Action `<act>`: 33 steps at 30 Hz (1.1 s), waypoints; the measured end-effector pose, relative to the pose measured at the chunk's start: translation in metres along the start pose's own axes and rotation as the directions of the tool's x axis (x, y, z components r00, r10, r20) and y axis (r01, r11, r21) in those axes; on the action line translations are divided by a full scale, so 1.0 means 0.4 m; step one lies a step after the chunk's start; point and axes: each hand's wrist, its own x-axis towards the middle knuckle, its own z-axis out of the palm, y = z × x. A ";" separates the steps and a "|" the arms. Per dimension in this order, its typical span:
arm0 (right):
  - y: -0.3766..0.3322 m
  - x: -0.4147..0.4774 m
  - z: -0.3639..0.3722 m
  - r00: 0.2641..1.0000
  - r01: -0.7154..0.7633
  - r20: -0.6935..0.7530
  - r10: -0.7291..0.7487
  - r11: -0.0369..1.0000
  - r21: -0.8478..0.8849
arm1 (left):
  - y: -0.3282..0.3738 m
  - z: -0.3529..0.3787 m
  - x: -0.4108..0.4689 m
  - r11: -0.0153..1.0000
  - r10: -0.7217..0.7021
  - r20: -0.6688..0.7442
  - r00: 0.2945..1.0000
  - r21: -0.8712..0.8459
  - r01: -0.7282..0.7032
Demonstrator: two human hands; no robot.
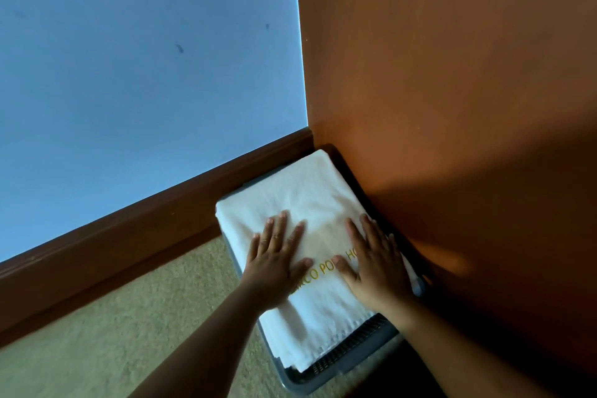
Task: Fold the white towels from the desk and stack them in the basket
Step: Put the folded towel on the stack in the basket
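Observation:
A folded white towel (300, 194) with gold lettering lies on top of a stack of towels inside a grey plastic basket (352, 359) on the floor. My left hand (274, 262) lies flat on the towel's left half, fingers straight and spread. My right hand (374, 262) lies flat on its right half, partly covering the lettering. The stack fills the basket and hides most of its rim; only the near corner and a bit of the right side show.
The basket sits in a corner, between a pale blue wall with a dark wooden skirting board (129, 236) on the left and an orange-brown panel (452, 107) on the right. Beige carpet (129, 333) covers the floor to the left of the basket.

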 end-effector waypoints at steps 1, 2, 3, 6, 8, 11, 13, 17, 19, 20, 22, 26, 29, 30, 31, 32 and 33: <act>0.002 0.001 0.002 1.000 0.003 0.004 -0.003 1.000 -0.010 | 0.003 -0.003 -0.013 1.000 0.008 0.000 1.000 0.006 -0.008; 0.001 0.001 0.002 1.000 0.003 0.013 -0.003 1.000 -0.014 | 0.005 -0.004 -0.026 1.000 0.015 0.003 1.000 0.020 -0.015; 0.000 0.002 0.002 1.000 0.004 0.016 -0.004 1.000 -0.015 | 0.007 -0.007 -0.041 0.999 0.019 0.013 1.000 0.035 -0.019; -0.004 0.003 -0.001 1.000 0.000 0.023 0.000 1.000 -0.003 | 0.003 -0.007 -0.077 0.999 0.017 0.071 0.997 0.051 -0.021; -0.006 -0.001 -0.001 1.000 -0.004 0.028 0.004 1.000 -0.008 | 0.000 -0.007 -0.103 0.998 0.021 0.098 0.995 0.054 -0.027; -0.007 -0.014 0.002 1.000 -0.011 0.009 0.011 1.000 0.001 | -0.005 0.002 -0.146 0.999 0.003 0.130 0.992 0.053 -0.010; -0.006 -0.031 0.001 1.000 -0.017 0.009 0.017 1.000 -0.001 | -0.005 0.014 -0.178 0.999 -0.020 0.139 0.990 0.046 0.014; -0.011 -0.104 0.008 0.999 -0.036 0.024 0.036 0.999 0.013 | -0.001 0.033 -0.249 0.996 -0.054 0.149 0.987 0.075 0.044; -0.016 -0.147 0.010 0.998 -0.057 0.038 0.057 0.998 0.010 | 0.001 0.040 -0.273 0.994 -0.073 0.159 0.985 0.088 0.059; -0.019 -0.170 0.012 0.996 -0.072 0.047 0.072 0.997 0.012 | 0.001 0.039 -0.286 0.994 -0.076 0.164 0.984 0.093 0.061; -0.033 -0.213 0.004 0.990 -0.119 0.077 0.116 0.992 0.034 | 0.000 0.034 -0.312 0.994 -0.061 0.193 0.979 0.103 0.041; -0.073 -0.294 -0.028 0.975 -0.199 0.123 0.185 0.973 0.117 | -0.016 -0.003 -0.401 0.998 -0.006 0.276 0.961 0.069 -0.013; -0.141 -0.366 -0.055 0.975 -0.211 0.105 0.198 0.970 0.124 | -0.070 -0.034 -0.485 0.998 0.009 0.315 0.949 0.052 -0.027; -0.173 -0.397 -0.064 0.975 -0.211 0.095 0.199 0.968 0.134 | -0.099 -0.049 -0.508 0.998 0.014 0.309 0.951 0.050 -0.031; -0.204 -0.427 -0.073 0.976 -0.213 0.084 0.203 0.966 0.148 | -0.125 -0.067 -0.527 0.999 0.017 0.293 0.956 0.044 -0.031; -0.234 -0.458 -0.078 0.974 -0.220 0.093 0.206 0.959 0.177 | -0.149 -0.091 -0.542 0.999 0.019 0.275 0.961 0.036 -0.030; -0.265 -0.495 -0.089 0.975 -0.216 0.107 0.197 0.952 0.219 | -0.167 -0.117 -0.559 0.999 0.023 0.256 0.966 0.026 -0.030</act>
